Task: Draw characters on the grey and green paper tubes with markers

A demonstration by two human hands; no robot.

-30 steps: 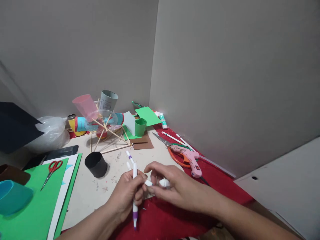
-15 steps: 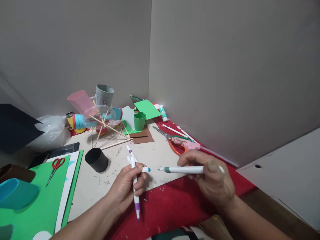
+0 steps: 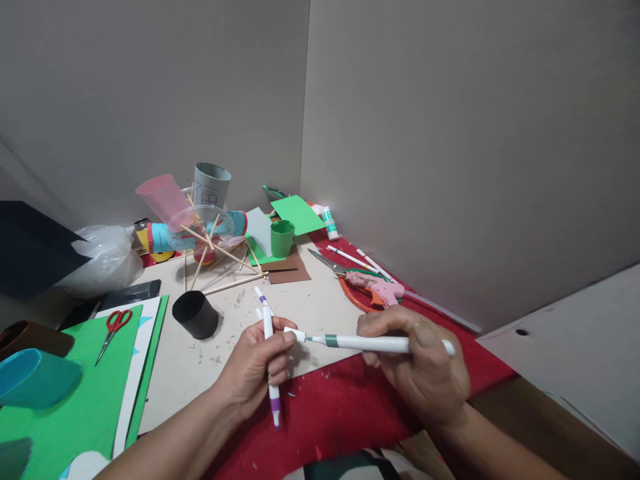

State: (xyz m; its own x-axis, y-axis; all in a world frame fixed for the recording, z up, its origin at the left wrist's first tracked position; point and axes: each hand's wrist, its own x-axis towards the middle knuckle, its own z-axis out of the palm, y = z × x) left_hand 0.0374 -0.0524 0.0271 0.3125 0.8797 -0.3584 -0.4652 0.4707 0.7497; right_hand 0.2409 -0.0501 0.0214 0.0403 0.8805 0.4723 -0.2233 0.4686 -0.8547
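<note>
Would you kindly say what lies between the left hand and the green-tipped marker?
The head view shows a white cap, held by the left hand.

The left hand [image 3: 260,360] conceals the middle of the purple-tipped marker [image 3: 269,325] and part of the white cap [image 3: 296,333]; the right hand [image 3: 425,360] covers part of the green-tipped marker [image 3: 370,343] and the lower end of the pink glue gun [image 3: 380,290]. Whether the green tip touches the cap cannot be determined. The left edge truncates the blue cup [image 3: 40,379], the brown cup [image 3: 37,339] and the dark sheet [image 3: 35,250]. Print on the glue stick [image 3: 330,224] is too small to read.
</note>
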